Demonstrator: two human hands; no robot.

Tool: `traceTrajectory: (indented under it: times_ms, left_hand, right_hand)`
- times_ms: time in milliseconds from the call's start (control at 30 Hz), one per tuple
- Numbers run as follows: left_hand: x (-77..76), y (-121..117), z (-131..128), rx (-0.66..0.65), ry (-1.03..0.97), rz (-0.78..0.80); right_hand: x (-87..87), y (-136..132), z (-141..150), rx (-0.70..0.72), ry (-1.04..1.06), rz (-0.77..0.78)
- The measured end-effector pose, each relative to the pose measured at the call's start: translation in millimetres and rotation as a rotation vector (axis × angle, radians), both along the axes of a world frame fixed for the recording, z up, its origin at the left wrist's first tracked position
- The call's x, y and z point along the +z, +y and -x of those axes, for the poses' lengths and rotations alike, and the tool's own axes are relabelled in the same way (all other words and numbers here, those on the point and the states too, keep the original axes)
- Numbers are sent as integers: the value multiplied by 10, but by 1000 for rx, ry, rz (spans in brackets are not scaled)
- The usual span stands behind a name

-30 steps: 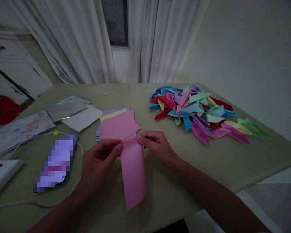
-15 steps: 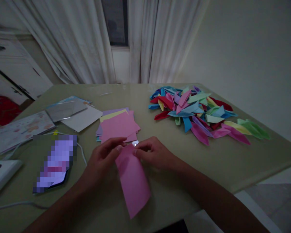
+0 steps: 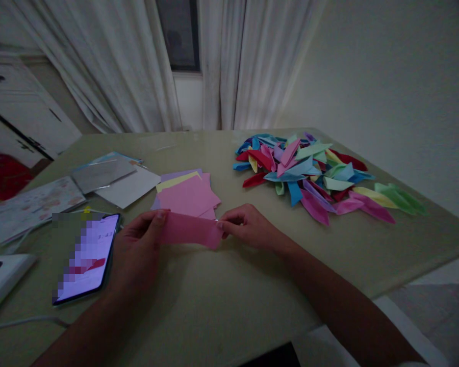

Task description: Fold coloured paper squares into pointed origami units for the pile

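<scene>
A pink sheet of paper (image 3: 191,230) is stretched sideways between my two hands, its long edge facing me. My left hand (image 3: 141,242) pinches its left end, thumb on top. At the right end, the fingertips of my right hand (image 3: 248,227) are closed on a corner. Just behind it lies a stack of coloured paper sheets (image 3: 187,193), pink on top with yellow and purple edges showing. A phone with a lit screen (image 3: 94,255) rests to the left of my left hand.
A heap of folded paper pieces (image 3: 302,168) in many colours spreads over the table's right side. At the left are a white card (image 3: 132,188), a clear plastic sleeve (image 3: 103,173), a patterned booklet (image 3: 38,204), a white device (image 3: 7,280) and a cable (image 3: 30,320).
The pink paper has turned from pointing towards me to lying crosswise. My hands have moved apart, the left one to the left, gripping its opposite ends.
</scene>
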State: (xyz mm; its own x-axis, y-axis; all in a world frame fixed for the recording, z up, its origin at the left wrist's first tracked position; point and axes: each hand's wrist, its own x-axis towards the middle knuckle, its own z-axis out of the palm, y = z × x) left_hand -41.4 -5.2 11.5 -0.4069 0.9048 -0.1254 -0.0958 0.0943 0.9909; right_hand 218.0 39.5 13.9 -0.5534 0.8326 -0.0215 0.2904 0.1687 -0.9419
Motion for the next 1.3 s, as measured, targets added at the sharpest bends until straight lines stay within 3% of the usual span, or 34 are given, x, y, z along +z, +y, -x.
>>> traceTrajectory:
  times_ms: [167, 367, 500, 700, 1000, 1167, 1300]
  left_hand:
    - [22, 16, -62, -55, -135, -23]
    - [-4, -17, -34, -343, -192, 90]
    - [-31, -84, -25, -458, -234, 99]
    - [-82, -128, -12, -528, -387, 117]
    - [-80, -172, -155, -448, -502, 70]
    - [-110, -70, -137, -355, -271, -157]
    - [-160, -30, -111, -302, -130, -209]
  right_hand:
    - [33, 27, -12, -24, 133, 12]
    - [16, 99, -44, -301, 430, 230]
    - [38, 106, -43, -320, 536, 380]
    - [40, 80, -24, -298, 570, 465]
    - [21, 88, 16, -262, 543, 560]
    - [10, 112, 28, -335, 494, 557]
    - [-14, 121, 27, -392, 471, 545]
